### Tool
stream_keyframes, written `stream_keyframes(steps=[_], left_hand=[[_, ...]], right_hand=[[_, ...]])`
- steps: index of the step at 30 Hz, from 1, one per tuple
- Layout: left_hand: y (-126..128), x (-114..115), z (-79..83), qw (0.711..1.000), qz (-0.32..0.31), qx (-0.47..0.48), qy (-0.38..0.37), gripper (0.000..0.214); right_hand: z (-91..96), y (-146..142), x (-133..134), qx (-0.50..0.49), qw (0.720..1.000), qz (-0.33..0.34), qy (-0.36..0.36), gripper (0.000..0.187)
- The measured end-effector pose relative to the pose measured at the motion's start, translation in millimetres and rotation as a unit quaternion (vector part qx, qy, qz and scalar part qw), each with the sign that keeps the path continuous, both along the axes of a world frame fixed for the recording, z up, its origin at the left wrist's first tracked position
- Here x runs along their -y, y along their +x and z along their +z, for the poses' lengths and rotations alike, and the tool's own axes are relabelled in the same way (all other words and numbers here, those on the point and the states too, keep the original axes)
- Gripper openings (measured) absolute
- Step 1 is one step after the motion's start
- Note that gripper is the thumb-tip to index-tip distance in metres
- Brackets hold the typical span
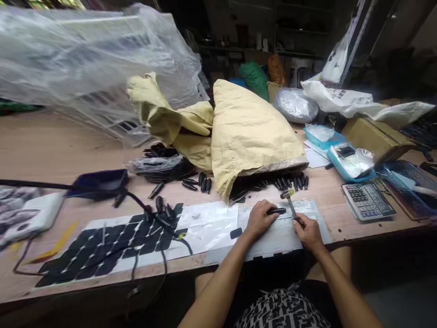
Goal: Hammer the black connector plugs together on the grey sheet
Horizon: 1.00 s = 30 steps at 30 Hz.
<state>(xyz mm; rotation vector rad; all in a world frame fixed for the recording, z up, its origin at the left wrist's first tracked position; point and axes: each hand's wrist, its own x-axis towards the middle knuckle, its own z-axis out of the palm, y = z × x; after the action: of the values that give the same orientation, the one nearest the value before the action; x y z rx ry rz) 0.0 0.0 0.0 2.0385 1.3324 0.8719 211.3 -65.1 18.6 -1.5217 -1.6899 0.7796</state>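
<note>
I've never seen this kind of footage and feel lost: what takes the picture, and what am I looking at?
There is no machine here, just a person's two bare hands. The single picture comes from a camera worn on their head, looking forward and down. The left hand holds a slim black piece; the right hand grips a small hammer. On the table are a large tan sack, more black pieces and, off to the right, a calculator.
</note>
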Motion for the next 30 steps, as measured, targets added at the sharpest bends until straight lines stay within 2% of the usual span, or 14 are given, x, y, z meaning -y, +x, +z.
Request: stream_keyframes(steps=[10,30], left_hand=[[0,0,-3.8,1.0,0.011,0.017,-0.001,0.013],[0,-2,-7.1,1.0,0.013,0.015,0.002,0.014]], right_hand=[[11.9,-3,0,0.035,0.999,-0.008,0.019,0.027],[10.6,-3,1,0.028,1.0,-0.006,0.008,0.027]])
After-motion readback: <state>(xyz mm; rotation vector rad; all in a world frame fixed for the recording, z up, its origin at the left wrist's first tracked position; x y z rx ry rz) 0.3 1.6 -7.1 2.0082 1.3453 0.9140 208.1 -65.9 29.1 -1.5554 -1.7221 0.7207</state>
